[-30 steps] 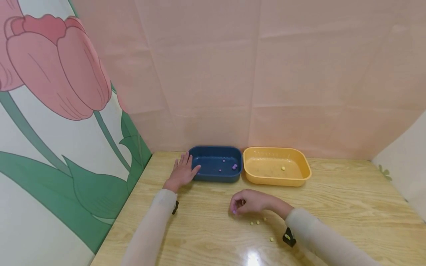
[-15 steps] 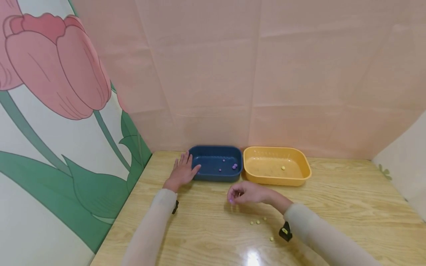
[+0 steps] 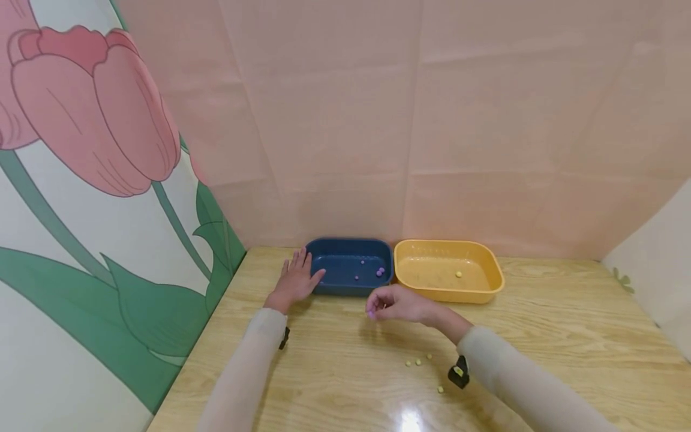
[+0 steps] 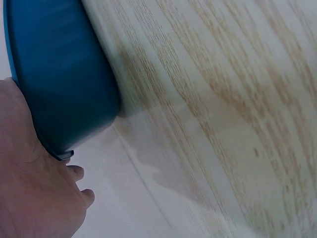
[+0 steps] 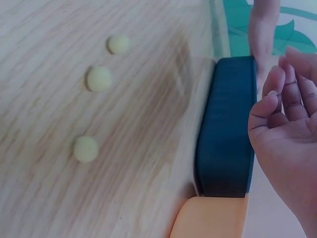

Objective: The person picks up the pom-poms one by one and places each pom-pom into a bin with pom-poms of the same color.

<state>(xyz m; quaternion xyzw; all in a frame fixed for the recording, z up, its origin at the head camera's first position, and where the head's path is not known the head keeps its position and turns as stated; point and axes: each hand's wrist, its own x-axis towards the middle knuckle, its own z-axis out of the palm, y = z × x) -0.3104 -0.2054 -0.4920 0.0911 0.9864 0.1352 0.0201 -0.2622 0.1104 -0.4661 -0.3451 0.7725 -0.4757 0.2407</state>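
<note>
My left hand [image 3: 294, 282] lies with fairly straight fingers on the left rim of the blue tray [image 3: 351, 291]; the left wrist view shows it against that rim. In front of the trays my right hand [image 3: 399, 305] hovers above the table, pinching a small purple ball [image 3: 372, 314] between thumb and fingers. The right wrist view shows its curled fingers, with the ball hidden there. Several purple balls [image 3: 379, 272] lie in the blue tray. Touching or nearly touching it on the right is the yellow tray [image 3: 448, 294], which holds one yellow ball [image 3: 459, 274].
Several loose yellow balls [image 3: 418, 362] lie on the wooden table [image 3: 324, 372], below and right of my right hand. A pink cloth [image 3: 335, 120] hangs behind the trays. A wall with painted tulips [image 3: 70, 120] borders the left side.
My right hand has lifted off the table with the purple ball and moved away from me, slightly left, toward the blue tray. The left hand has stayed on the tray's rim.
</note>
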